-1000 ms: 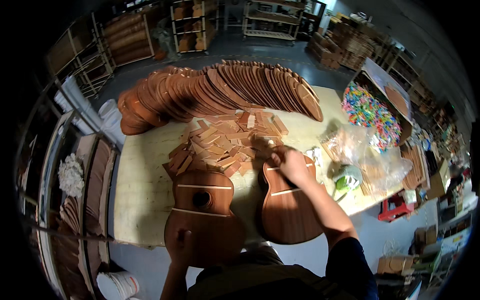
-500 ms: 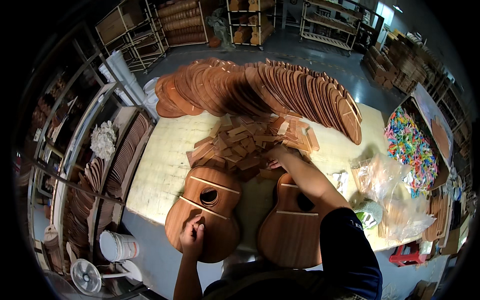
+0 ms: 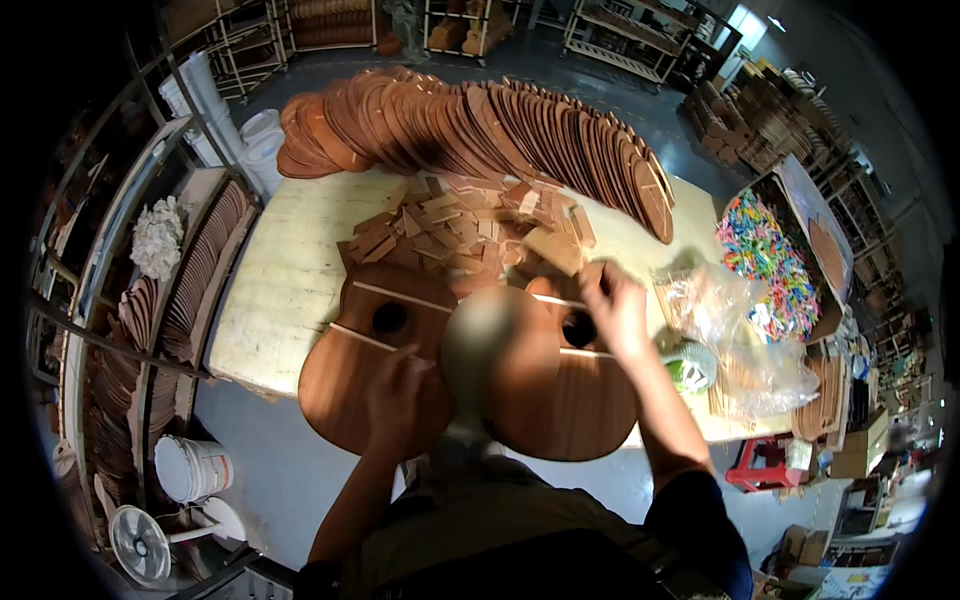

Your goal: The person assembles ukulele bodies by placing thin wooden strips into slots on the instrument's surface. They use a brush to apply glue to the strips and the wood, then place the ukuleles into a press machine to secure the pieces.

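Two guitar tops of brown wood lie side by side in front of me, each with a round sound hole and pale cross strips. On the lower half of the left guitar top (image 3: pixel 345 375) is my left hand (image 3: pixel 400 388), its fingers smeared by motion. My right hand (image 3: pixel 612 300) is above the upper edge of the right guitar top (image 3: pixel 590 405). Its fingers are closed on the corner of a thin flat wood piece (image 3: pixel 553 250). Behind it lies a heap of small wood pieces (image 3: pixel 425 232). A blurred pale round shape (image 3: pixel 485 335) hides part of both tops.
A long leaning row of guitar-shaped wood plates (image 3: pixel 450 125) covers the table's far side. At right are clear plastic bags (image 3: pixel 735 340), a box of colourful small pieces (image 3: pixel 765 262) and a red stool (image 3: pixel 762 465). Shelving (image 3: pixel 190 260), a white bucket (image 3: pixel 190 468) and a fan (image 3: pixel 140 545) stand left.
My right hand has drawn back and right from the heap with a flat wood piece. My left hand has shifted right over the left top. The whole view has tilted; a blurred pale shape has appeared.
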Tool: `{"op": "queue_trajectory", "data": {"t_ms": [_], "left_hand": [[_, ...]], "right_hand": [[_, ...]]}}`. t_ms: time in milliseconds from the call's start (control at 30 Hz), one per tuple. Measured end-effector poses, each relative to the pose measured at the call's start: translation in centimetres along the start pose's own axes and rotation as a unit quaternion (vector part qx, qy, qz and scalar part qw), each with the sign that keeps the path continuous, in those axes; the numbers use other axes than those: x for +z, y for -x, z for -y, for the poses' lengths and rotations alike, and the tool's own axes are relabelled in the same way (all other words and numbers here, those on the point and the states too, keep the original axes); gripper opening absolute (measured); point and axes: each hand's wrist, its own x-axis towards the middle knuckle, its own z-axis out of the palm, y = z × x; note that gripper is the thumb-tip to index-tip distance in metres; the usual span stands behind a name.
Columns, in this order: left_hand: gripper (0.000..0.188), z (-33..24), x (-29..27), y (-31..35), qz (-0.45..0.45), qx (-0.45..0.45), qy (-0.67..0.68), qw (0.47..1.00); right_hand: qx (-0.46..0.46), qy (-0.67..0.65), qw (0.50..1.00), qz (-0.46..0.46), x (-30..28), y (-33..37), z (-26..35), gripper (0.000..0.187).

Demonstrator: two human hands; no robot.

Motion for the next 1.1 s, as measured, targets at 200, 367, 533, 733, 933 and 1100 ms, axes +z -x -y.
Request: {"op": "queue_trajectory", "data": {"t_ms": [200, 367, 533, 733, 933, 1100], "left_hand": [[0.04, -0.5, 8.1, -0.8, 0.219, -0.19, 0.309, 0.906], [0.042, -1.4, 9.3, 1.4, 0.324, -0.232, 0.293, 0.869], [0.048, -1.7, 9.6, 3.5, 0.344, -0.305, 0.232, 0.857], [0.053, -0.1, 8.8, 5.7, 0.35, -0.299, 0.203, 0.864], [0.043, 1.1, 10.7, 6.7, 0.347, -0.286, 0.274, 0.85], [0.037, 1.9, 11.7, 6.4, 0.344, -0.286, 0.316, 0.837]], "right_hand": [[-0.146, 0.066, 0.986, 0.038, 0.5, 13.9, 7.3, 0.014], [-0.025, 0.13, 0.989, -0.064, 0.6, 18.8, 7.4, 0.015], [-0.002, 0.216, 0.975, -0.057, 0.8, 23.2, 8.5, 0.032], [0.175, 0.08, 0.972, -0.135, 1.5, 25.6, 9.2, 0.016], [0.332, -0.412, 0.835, -0.15, 0.4, 24.9, 6.2, 0.029], [0.331, -0.44, 0.825, -0.127, 0.1, 24.1, 4.4, 0.028]]}}
